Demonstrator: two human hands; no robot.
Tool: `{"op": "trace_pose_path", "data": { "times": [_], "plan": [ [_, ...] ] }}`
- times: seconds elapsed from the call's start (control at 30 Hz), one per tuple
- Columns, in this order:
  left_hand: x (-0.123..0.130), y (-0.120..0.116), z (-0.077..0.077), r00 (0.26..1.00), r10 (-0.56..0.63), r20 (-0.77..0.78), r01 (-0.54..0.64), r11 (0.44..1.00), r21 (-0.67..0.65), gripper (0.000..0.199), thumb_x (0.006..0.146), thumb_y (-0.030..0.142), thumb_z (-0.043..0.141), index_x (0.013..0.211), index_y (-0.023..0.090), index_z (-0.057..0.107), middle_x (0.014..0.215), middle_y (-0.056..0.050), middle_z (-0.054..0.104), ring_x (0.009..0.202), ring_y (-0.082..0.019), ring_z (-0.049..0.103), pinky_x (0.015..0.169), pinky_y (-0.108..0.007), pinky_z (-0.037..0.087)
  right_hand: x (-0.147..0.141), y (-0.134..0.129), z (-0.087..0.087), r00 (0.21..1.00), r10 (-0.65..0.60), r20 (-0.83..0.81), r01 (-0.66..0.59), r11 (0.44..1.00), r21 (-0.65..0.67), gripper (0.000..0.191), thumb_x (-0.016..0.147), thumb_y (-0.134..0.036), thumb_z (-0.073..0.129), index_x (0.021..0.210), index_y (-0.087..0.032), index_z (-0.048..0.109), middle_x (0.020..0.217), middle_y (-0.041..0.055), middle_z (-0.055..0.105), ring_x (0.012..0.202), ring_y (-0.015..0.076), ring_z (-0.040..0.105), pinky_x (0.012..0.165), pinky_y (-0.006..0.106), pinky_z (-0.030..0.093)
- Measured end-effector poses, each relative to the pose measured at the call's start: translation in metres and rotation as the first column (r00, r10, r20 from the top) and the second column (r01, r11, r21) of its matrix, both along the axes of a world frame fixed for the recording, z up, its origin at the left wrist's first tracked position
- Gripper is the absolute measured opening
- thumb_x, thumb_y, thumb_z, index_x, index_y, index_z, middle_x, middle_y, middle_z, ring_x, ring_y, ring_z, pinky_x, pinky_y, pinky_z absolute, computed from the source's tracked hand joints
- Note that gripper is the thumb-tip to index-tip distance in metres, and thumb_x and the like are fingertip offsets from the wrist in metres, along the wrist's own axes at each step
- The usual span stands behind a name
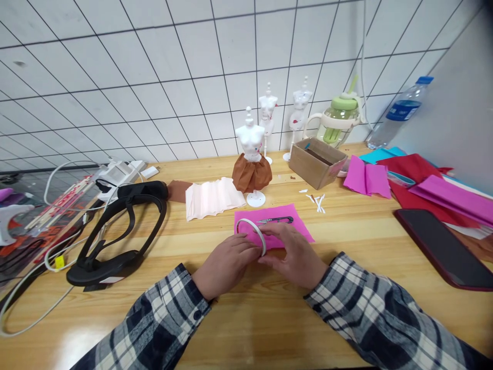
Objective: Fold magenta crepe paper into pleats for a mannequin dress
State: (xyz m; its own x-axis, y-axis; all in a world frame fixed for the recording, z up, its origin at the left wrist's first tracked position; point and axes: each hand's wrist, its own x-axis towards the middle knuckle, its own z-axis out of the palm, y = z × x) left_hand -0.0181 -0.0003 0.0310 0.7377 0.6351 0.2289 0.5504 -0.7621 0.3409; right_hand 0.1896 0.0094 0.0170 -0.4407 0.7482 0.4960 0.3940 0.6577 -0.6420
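Over the pink sheet, a white ring is held by left hand and right hand — seemingly being adjusted; steadiness is needed.

glossy wooden tabletop, matt pink paper, smooth white ring

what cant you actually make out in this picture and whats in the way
All in the head view:
- Lower part of the white ring: hidden by the left hand.
- Part of the pink sheet: covered by the right hand.
- Floor of the cardboard box: blocked by its walls.
- Print on the bottle label: too small.
- Purple item: cut off by the left edge.
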Motion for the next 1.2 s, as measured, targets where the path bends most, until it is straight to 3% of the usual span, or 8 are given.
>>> {"op": "trace_pose_path", "data": {
  "times": [0.17,0.43,0.63,0.7,0.8,0.87,1.0,1.2],
  "plan": [
    [-0.0019,0.0006,-0.0010,0.999,-0.008,-0.038,0.009,1.000,0.010,0.026,0.091,0.012,0.048,0.113,0.019,0.062,0.114,-0.006,0.070,0.107,-0.020,0.061,0.106,-0.041,0.041,0.0000,0.0000,-0.0009,1.000,0.008,0.025,-0.008,1.000,0.001,0.047,0.078,-0.028,0.075,0.118,-0.023,0.050,0.112,0.0081,0.064,0.103,0.0248,0.060,0.088,0.045,0.051],
    [-0.0011,0.0002,-0.0001,0.999,-0.014,-0.051,0.018,0.998,0.068,0.026,0.090,0.011,0.049,0.111,0.019,0.063,0.111,-0.007,0.071,0.104,-0.020,0.063,0.095,-0.038,0.048,-0.0003,0.0021,-0.0018,0.999,0.033,-0.003,-0.033,0.998,-0.044,0.041,0.073,-0.025,0.078,0.102,-0.023,0.050,0.110,0.0071,0.064,0.107,0.0256,0.057,0.093,0.046,0.048],
    [-0.0015,0.0000,0.0006,0.999,0.007,-0.038,-0.003,0.995,0.099,0.028,0.092,0.014,0.048,0.116,0.019,0.061,0.111,-0.009,0.071,0.104,-0.020,0.064,0.092,-0.037,0.050,-0.0004,0.0020,-0.0034,1.000,0.019,0.001,-0.019,0.999,-0.036,0.029,0.077,-0.022,0.074,0.081,-0.023,0.045,0.103,0.0074,0.067,0.096,0.0242,0.060,0.082,0.042,0.050],
    [-0.0018,-0.0001,0.0014,0.998,0.020,-0.053,-0.015,0.995,0.099,0.026,0.092,0.014,0.048,0.114,0.018,0.062,0.109,-0.009,0.071,0.102,-0.020,0.064,0.090,-0.037,0.052,-0.0001,0.0018,-0.0037,0.999,-0.001,-0.033,0.000,0.999,-0.041,0.027,0.077,-0.023,0.073,0.087,-0.023,0.047,0.109,0.0083,0.067,0.100,0.0246,0.060,0.084,0.043,0.050],
    [-0.0025,-0.0001,0.0020,0.996,0.024,-0.081,-0.016,0.995,0.100,0.024,0.091,0.013,0.048,0.110,0.018,0.063,0.107,-0.008,0.071,0.097,-0.021,0.065,0.086,-0.038,0.052,0.0004,0.0022,-0.0036,0.996,-0.010,-0.086,0.006,0.999,-0.043,0.044,0.077,-0.026,0.074,0.114,-0.023,0.049,0.121,0.0097,0.063,0.111,0.0246,0.058,0.093,0.045,0.049],
    [-0.0029,0.0000,0.0020,0.995,0.030,-0.092,-0.021,0.994,0.103,0.024,0.091,0.013,0.049,0.110,0.018,0.063,0.106,-0.008,0.072,0.097,-0.021,0.065,0.086,-0.038,0.052,0.0008,0.0026,-0.0031,0.997,0.003,-0.077,-0.005,1.000,-0.017,0.049,0.078,-0.026,0.074,0.120,-0.025,0.049,0.127,0.0095,0.060,0.118,0.0245,0.055,0.099,0.047,0.046],
    [-0.0039,0.0005,0.0005,0.994,0.023,-0.105,-0.014,0.996,0.091,0.025,0.091,0.013,0.049,0.110,0.019,0.064,0.108,-0.008,0.071,0.099,-0.021,0.064,0.087,-0.038,0.051,0.0010,0.0026,-0.0015,1.000,0.019,-0.019,-0.019,1.000,0.002,0.041,0.078,-0.024,0.073,0.113,-0.025,0.053,0.132,0.0095,0.056,0.123,0.0239,0.052,0.103,0.047,0.044],
    [-0.0034,0.0024,-0.0004,0.995,-0.009,-0.099,0.016,0.997,0.072,0.032,0.090,0.013,0.050,0.119,0.021,0.062,0.113,-0.007,0.071,0.103,-0.022,0.063,0.090,-0.039,0.051,0.0002,0.0009,0.0007,0.999,0.032,-0.011,-0.032,0.996,-0.087,0.036,0.073,-0.019,0.076,0.096,-0.023,0.048,0.130,0.0090,0.057,0.121,0.0243,0.053,0.099,0.047,0.045]
  ]
}}
